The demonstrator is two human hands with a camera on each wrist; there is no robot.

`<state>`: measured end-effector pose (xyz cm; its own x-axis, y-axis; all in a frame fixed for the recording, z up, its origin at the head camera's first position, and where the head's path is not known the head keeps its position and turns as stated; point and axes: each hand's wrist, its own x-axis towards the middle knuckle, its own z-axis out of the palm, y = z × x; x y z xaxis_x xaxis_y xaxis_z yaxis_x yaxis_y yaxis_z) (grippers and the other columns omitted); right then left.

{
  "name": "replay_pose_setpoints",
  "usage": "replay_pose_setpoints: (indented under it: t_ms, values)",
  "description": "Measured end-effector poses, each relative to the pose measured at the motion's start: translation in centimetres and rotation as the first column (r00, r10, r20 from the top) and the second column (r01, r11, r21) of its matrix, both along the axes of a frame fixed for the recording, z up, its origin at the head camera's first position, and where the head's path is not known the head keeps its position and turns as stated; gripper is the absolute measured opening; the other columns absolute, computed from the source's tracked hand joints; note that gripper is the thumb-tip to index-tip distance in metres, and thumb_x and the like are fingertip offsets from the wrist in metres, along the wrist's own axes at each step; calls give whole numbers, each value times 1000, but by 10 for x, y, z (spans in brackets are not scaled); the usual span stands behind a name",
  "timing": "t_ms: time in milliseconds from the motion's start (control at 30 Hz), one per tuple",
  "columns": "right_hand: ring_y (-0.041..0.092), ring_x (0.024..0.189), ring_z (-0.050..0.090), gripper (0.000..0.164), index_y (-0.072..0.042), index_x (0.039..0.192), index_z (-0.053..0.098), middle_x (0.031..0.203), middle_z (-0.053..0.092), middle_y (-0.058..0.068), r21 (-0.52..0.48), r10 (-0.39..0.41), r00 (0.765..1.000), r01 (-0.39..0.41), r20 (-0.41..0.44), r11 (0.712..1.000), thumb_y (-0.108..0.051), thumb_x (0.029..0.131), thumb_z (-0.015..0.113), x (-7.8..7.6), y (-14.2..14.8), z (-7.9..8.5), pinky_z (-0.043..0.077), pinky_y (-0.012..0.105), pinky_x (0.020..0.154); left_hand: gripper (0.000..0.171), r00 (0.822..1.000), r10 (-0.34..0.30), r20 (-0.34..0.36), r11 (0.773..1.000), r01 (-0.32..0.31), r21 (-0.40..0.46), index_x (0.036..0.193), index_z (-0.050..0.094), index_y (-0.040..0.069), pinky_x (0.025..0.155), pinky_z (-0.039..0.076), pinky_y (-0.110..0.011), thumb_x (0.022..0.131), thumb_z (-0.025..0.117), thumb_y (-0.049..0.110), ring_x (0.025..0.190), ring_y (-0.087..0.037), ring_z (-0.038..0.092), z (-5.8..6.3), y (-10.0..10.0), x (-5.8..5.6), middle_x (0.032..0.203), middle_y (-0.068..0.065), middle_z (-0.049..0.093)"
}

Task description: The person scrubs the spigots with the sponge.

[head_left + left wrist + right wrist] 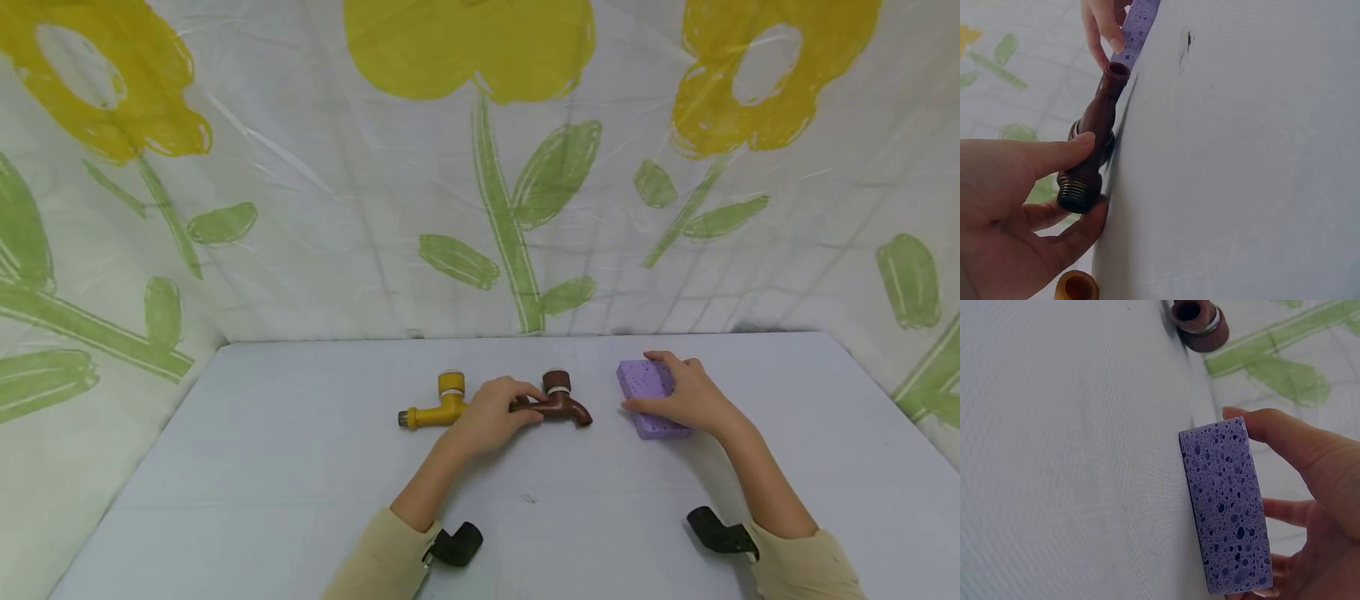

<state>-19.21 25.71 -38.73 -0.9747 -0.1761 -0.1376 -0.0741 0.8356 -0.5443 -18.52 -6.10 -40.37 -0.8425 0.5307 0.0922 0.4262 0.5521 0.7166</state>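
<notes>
My left hand [491, 414] pinches a brown tap [558, 407] near its threaded inlet, and the tap's spout points right. In the left wrist view the thumb lies along the side of the tap [1099, 119], with fingers below the threaded end. A yellow tap [429, 416] lies just left of this hand, its spout end hidden behind the hand in the head view. Over to the right, my right hand [692, 398] grips a purple porous sponge [645, 382] between thumb and fingers. The right wrist view shows the pitted side of the sponge [1225, 506] close against the tabletop.
All of this is on a white-covered table [300, 467]. Behind it hangs a pale sheet [322, 208] printed with yellow flowers and green leaves. Black angled wrist mounts [459, 544] stick out from both beige sleeves [390, 554].
</notes>
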Motion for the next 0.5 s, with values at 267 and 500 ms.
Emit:
replay_pose_setpoints:
  t_ms: [267,500]
  values:
    - [48,111,53,97,7,155,37,131,45,43,-10,4,1000,-4,-16,1000,-43,86,84,0,1,-1,55,59,84,19,999,40,36,997,-42,67,118,79,7,92,52,-33,102,70,15,103,-22,64,-2,1,1,116,-9,75]
    - [49,113,55,97,8,154,38,134,47,44,-22,-4,1000,3,-28,1000,-40,86,86,1,1,1,54,61,88,25,911,22,413,940,-160,303,123,74,-6,80,61,-23,105,65,8,81,-9,70,-4,-3,-3,108,-19,77]
